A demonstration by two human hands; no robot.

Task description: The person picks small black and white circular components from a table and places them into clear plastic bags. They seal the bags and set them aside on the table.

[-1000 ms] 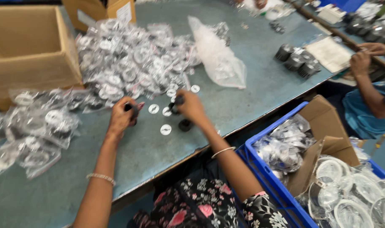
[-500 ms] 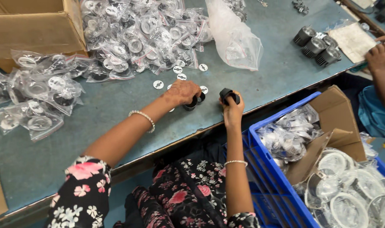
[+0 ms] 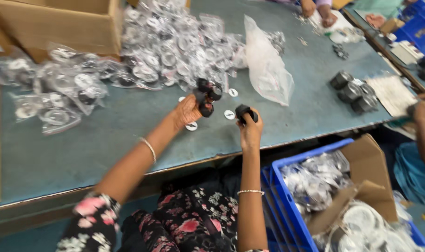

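Grey-green worktable, cardboard box, blue crate

The scene is seen from a single head-worn camera, aimed steeply down and forward over the grey-green flat table. The lap and forearms are caught close below, while the table's far edge is reached at the top. No second view is provided.
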